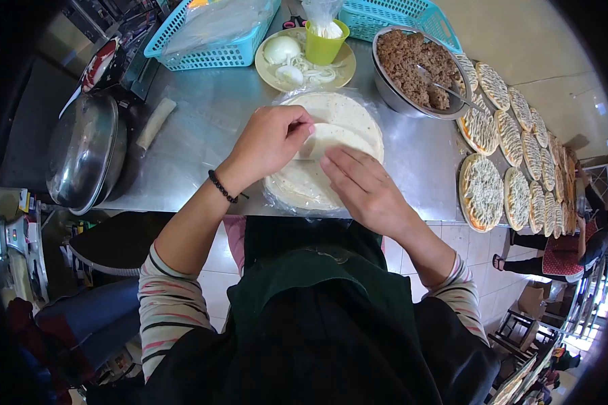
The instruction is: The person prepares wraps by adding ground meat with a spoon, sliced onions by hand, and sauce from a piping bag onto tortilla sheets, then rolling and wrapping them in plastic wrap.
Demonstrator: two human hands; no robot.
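Observation:
A stack of flat, pale tortillas (pixel 292 183) lies on clear plastic at the table's front edge. The top tortilla (pixel 338 137) is partly folded over, and its fold runs between my hands. My left hand (pixel 271 140) is closed, thumb and forefinger pinched at the left end of the fold. On the right side, my right hand (pixel 366 190) has its fingers close together over the folded part, gripping it; its thumb is mostly hidden. Left of the stack, a finished wrapped roll (pixel 156 124) rests on the metal table.
Behind the stack are a plate (pixel 267 75) with onion, a green cup (pixel 324 46), and two turquoise baskets (pixel 213 56) (pixel 385 17). A metal bowl (pixel 394 88) of minced filling holds a spoon. Topped pizzas (pixel 481 192) line the right; a lidded pan (pixel 84 152) stands left.

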